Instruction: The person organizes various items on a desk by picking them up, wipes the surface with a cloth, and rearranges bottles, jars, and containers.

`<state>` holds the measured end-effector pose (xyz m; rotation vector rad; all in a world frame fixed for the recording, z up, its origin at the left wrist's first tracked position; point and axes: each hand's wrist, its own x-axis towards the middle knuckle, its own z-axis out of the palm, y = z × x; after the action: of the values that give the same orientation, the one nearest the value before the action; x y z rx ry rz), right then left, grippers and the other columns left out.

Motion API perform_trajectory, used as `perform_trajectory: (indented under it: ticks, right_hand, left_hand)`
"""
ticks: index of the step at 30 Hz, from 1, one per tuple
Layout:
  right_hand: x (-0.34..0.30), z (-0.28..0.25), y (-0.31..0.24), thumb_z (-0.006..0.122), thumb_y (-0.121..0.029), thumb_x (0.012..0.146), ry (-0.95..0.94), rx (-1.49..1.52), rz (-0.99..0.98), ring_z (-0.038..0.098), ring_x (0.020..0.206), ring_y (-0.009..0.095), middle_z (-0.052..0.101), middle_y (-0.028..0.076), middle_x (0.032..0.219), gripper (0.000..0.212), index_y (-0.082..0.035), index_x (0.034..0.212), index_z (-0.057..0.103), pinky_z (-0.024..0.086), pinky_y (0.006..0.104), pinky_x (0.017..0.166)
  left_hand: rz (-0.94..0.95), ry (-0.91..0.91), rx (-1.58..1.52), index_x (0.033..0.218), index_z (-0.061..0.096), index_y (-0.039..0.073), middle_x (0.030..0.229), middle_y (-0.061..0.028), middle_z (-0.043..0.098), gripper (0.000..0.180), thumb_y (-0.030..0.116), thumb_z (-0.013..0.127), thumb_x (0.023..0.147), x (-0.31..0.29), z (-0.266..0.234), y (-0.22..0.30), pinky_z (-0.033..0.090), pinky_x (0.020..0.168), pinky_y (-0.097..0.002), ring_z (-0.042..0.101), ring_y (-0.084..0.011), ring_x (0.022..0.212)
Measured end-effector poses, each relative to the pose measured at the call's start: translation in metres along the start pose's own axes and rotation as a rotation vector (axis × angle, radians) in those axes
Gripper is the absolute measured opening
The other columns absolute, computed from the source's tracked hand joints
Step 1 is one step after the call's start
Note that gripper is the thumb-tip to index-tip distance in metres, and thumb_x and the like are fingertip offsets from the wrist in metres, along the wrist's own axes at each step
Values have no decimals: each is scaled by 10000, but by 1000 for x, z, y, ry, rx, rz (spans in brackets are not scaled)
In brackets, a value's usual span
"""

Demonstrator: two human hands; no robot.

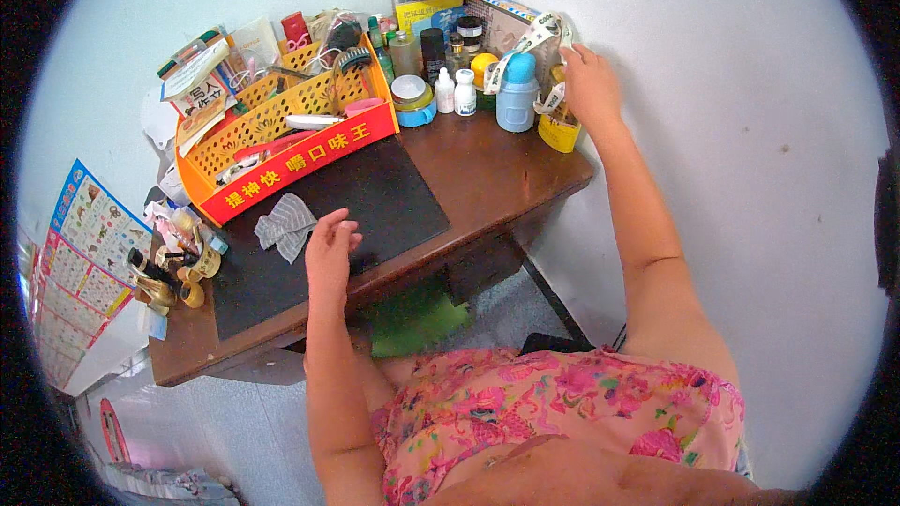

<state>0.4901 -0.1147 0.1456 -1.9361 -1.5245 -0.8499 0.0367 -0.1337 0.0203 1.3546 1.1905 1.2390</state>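
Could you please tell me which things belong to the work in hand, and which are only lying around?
Seem to belong:
white patterned strap, at the right hand; exact grip unclear
yellow-based container, below that hand

Lying around:
striped cloth, beside the empty left hand
yellow-and-red basket
two white bottles
picture chart

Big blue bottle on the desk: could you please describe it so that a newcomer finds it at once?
On the brown desk, go to the right end, beside the wall. There, between two small white bottles and a yellow container near the right hand, stands the blue bottle. Its pale blue body and rounded, deeper blue top set it apart from these neighbours.
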Motion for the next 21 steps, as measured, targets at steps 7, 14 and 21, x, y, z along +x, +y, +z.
perform_trajectory:
  ticks: [7, 14, 21]
  right_hand:
    - [11, 22, -33, 604, -105, 956, 170, 221, -186, 612, 1178, 355, 666, 140, 1275, 288, -89, 1235, 676, 478, 464, 1018]
    - [-31, 42, -144, 625, -125, 963, -69, 684, -466, 641, 1119, 363, 685, 154, 1202, 272, -64, 1226, 662, 521, 464, 963]
    - [-83, 41, -300, 700, -154, 908, -288, 845, -789, 596, 1233, 344, 675, 139, 1267, 396, -67, 1289, 640, 456, 458, 1075]
  left_hand:
    - [152, 253, 403, 1219, 675, 31, 977, -88, 719, 237, 68, 552, 1020, 4, -63, -21, 544, 763, -294, 656, -129, 820]
    - [246, 575, 770, 1113, 729, 100, 1100, -178, 716, 207, 176, 585, 985, -13, -105, -48, 537, 895, -469, 678, -390, 1007]
    - [258, 547, 938, 1095, 727, 116, 1117, -132, 707, 222, 145, 554, 960, -23, -138, -48, 548, 892, -459, 674, -354, 1036]
